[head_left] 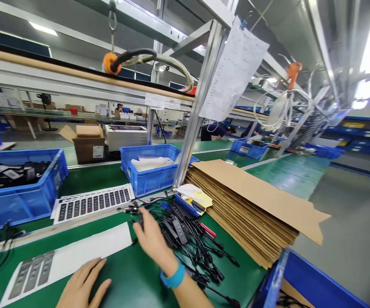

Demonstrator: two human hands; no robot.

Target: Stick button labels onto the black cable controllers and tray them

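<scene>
Black devices (180, 232) beside tray (184, 205) with paper (207, 199)

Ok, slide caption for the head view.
Right hand at a pile of black cabled parts, left hand at a white sheet's edge.

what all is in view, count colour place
bins: at least five, blue, left, centre, right
label sheet: one, white, front left
strip sheets: at least two, white, beyond that
cable pile: one, mostly black, centre
cardboard stack: one, brown, right
carton: one, brown, back left
hanging paper: one, white, on post
hanging fittings: two, orange, overhead
workbench: one, green, below hands
wristband: one, blue, right wrist
left hand: one, bare, by label sheet
right hand: one, bare, holding black unit
</scene>
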